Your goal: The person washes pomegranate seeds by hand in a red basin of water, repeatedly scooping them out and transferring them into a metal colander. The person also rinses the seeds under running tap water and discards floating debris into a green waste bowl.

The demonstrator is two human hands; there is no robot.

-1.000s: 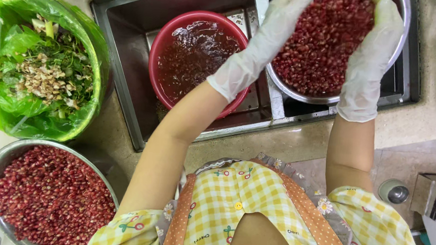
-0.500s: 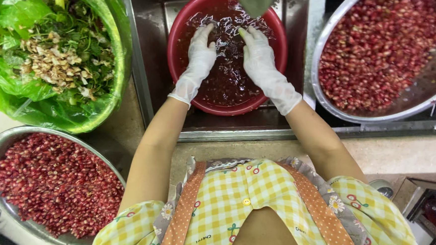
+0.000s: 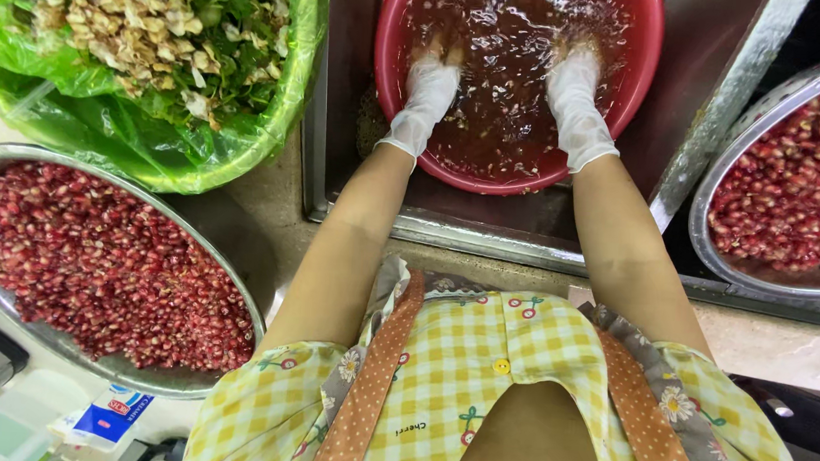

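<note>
both hands point(image 3: 429, 96) deeper in red basin point(image 3: 637, 93)

Head view: from my head, facing straight down, close over my chest and forearms.
Twelve o'clock: red basin point(image 3: 622, 101) in the sink point(image 3: 341, 115).
Nine o'clock: steel bowl point(image 3: 20, 168).
Three o'clock: steel colander point(image 3: 707, 265).
Views: only one, nothing shared.
</note>
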